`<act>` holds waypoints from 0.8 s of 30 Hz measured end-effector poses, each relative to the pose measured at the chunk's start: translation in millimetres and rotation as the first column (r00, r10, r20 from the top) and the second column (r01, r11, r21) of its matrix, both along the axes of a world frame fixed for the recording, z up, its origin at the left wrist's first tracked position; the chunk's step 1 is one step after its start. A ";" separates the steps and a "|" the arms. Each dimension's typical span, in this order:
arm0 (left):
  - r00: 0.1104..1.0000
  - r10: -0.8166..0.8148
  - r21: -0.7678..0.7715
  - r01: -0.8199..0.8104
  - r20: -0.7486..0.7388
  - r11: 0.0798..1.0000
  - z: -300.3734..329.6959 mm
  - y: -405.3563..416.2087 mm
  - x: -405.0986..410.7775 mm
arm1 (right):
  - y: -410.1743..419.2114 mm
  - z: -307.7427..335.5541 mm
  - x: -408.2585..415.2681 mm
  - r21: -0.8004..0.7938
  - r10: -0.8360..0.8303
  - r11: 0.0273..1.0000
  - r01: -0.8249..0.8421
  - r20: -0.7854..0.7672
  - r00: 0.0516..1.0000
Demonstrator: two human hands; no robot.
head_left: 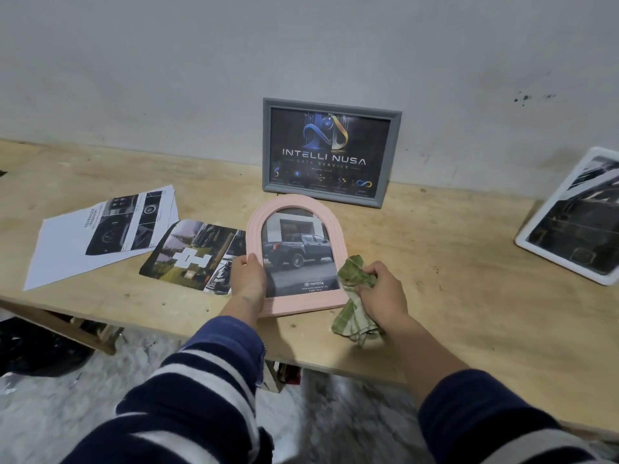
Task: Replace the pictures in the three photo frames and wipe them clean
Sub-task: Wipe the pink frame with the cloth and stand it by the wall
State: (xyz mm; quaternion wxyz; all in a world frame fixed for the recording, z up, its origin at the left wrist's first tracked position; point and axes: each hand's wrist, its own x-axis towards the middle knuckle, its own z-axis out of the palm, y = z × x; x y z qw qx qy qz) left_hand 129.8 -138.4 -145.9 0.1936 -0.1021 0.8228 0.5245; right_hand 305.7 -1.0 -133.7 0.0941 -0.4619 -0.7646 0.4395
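Observation:
A pink arched photo frame (294,209) with a picture of a dark pickup truck is tilted up over the wooden table. My left hand (248,279) grips its lower left edge. My right hand (383,296) is closed around a green checked cloth (355,303), which touches the frame's lower right edge. A grey rectangular frame (330,105) with a dark logo picture stands upright against the wall behind. A white frame (536,229) with a dark picture leans at the far right.
Loose printed pages (77,242) and a glossy photo sheet (187,256) lie on the table (452,279) to the left of the pink frame. The table's front edge runs just under my forearms. A grey wall stands close behind.

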 end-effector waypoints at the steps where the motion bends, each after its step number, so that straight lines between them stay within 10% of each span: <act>1: 0.999 0.039 0.017 -0.038 -0.019 0.999 3.0 -6.5 -2.8 | -0.9 3.4 -6.9 -0.012 0.004 1.000 -0.004 -0.013 1.000; 24: 0.866 0.338 0.230 -0.268 -0.369 0.936 68.0 -117.7 -308.4 | -32.4 22.9 -385.4 0.205 0.152 0.967 -0.149 0.000 0.988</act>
